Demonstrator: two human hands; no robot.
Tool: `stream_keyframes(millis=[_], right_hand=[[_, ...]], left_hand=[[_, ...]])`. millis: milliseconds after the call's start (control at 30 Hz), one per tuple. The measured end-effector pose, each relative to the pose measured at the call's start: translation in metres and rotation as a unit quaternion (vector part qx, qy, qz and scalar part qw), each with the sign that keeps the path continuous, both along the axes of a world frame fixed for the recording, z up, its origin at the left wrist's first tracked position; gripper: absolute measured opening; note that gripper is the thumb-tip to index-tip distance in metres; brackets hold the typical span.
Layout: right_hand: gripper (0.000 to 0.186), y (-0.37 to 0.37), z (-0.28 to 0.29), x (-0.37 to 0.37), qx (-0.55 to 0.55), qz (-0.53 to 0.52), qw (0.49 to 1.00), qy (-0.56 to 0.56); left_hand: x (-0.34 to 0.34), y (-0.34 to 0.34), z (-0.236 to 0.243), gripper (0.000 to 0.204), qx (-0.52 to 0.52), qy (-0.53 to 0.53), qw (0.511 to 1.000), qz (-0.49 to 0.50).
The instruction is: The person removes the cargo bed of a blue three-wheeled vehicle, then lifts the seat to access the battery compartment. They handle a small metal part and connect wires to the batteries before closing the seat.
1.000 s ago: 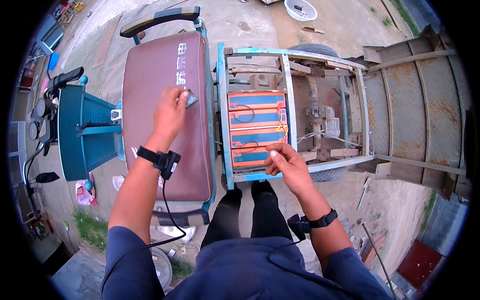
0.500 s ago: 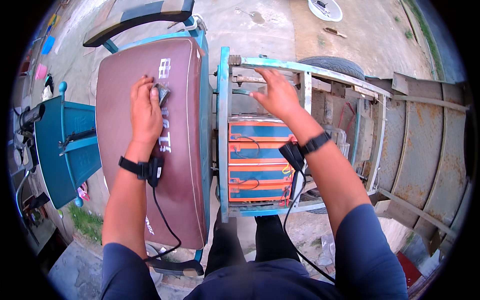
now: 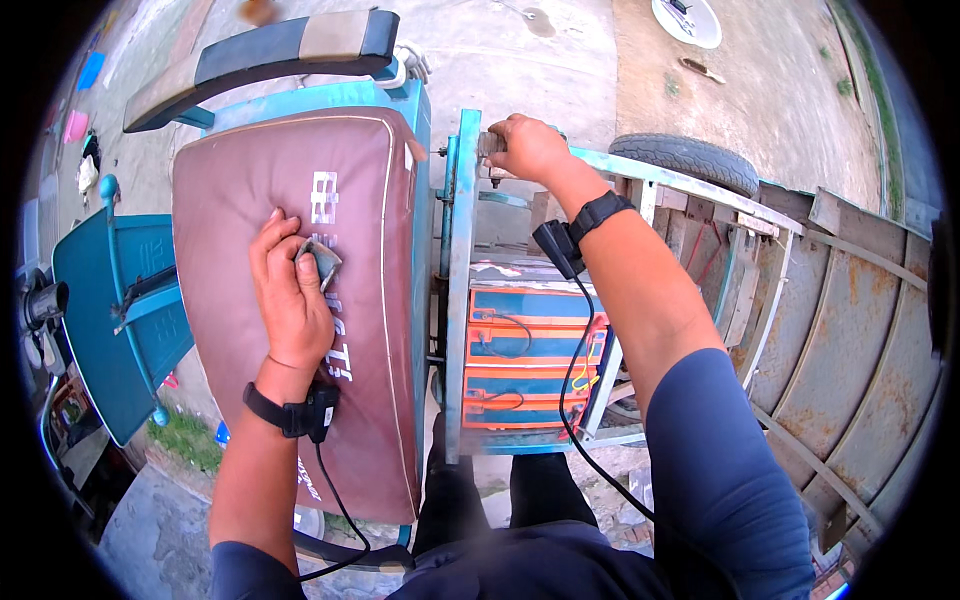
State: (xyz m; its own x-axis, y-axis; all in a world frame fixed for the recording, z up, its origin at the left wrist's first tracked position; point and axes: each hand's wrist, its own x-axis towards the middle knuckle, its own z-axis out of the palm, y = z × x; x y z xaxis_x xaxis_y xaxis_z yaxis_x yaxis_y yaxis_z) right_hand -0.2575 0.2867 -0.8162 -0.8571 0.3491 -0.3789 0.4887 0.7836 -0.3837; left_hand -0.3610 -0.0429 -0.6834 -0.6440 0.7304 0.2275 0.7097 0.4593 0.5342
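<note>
A maroon padded seat (image 3: 270, 200) stands tipped up on my left, and my left hand (image 3: 290, 290) rests against its cushion. Between its thumb and fingers sits a small grey metal piece (image 3: 322, 264); its exact kind is unclear. To the right is a light-blue metal frame (image 3: 463, 300) around an open bay. My right hand (image 3: 528, 150) has its fingers closed round a brownish ribbed coil (image 3: 490, 144) at the frame's far left corner. Several orange-edged blue batteries (image 3: 530, 345) with thin cables lie in the bay below that hand.
A black tyre (image 3: 690, 163) lies beyond the frame, and a rusty metal cargo bed (image 3: 850, 300) extends to the right. A black-and-tan padded armrest (image 3: 290, 52) curves past the seat. A white basin (image 3: 690, 22) and a brush (image 3: 702, 70) lie on the ground farther off.
My right hand has moved left and away from me, from over the bay onto the coil at the frame corner. My left hand stays on the seat with the metal piece. The view has shifted.
</note>
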Motion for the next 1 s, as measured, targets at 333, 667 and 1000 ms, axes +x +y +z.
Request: stream_keyframes(millis=[333,667,1000], right_hand=[[0.046,0.022,-0.005,-0.029,-0.047,0.056,0.997,-0.029],[0.033,0.002,0.013,0.001,0.007,0.045,0.995,0.089],[0.039,-0.087,0.045,0.171,-0.549,-0.306,0.775,0.065]], left_hand=[[-0.002,0.001,0.0,0.02,-0.006,0.007,1.0,-0.007],[-0.002,0.001,-0.001,0.019,-0.002,0.004,1.0,-0.004],[0.0,-0.001,-0.003,0.017,0.003,0.006,1.0,0.0]])
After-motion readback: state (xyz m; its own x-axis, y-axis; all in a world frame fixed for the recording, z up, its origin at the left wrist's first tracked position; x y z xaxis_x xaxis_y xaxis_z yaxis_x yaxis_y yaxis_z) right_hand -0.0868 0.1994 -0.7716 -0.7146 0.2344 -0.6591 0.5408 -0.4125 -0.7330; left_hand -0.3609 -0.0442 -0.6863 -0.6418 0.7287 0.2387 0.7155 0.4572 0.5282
